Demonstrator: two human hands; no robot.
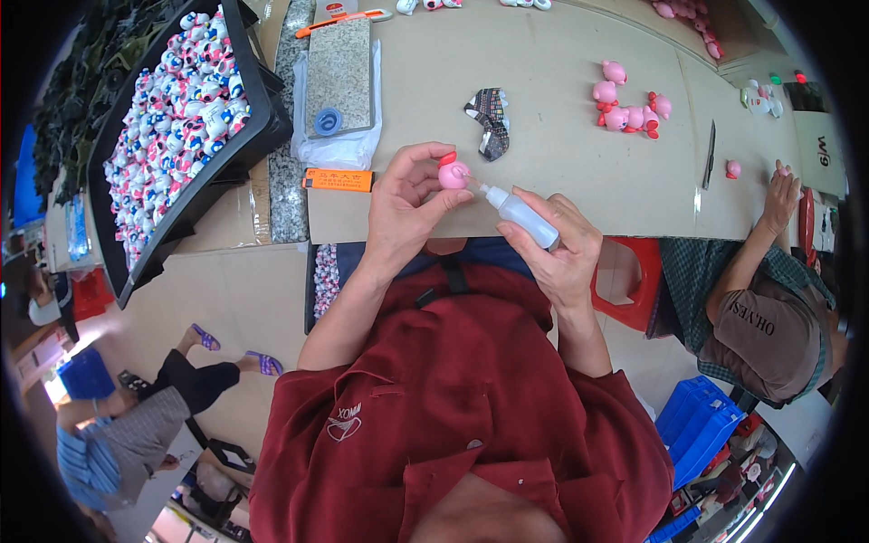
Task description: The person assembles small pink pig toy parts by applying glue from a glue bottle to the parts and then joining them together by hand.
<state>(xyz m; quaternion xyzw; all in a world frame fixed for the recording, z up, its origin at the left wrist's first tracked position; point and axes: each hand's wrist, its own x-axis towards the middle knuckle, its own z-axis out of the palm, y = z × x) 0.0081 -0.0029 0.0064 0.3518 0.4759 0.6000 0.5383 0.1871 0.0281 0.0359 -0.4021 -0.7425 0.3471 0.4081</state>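
Note:
Between the thumb and fingers of my left hand [405, 196] is a small pink figurine [453, 176] with a red part on top, held just above the table's near edge. My right hand [563, 242] grips a translucent squeeze bottle [522, 217] on a slant. The bottle's narrow tip meets or nearly meets the figurine; contact is too small to tell. Farther back on the table lies a dark patterned strip [491, 122], crumpled. Several more pink figurines [625, 118] are grouped to the right of it.
A black tray [262, 100] heaped with small white, pink and blue figurines stands at left. Nearby are a stone slab [339, 77], a blue cap [328, 121], an orange box [338, 180] and an orange cutter [344, 20]. A thin blade [711, 154] and a co-worker's hand [779, 199] are at right.

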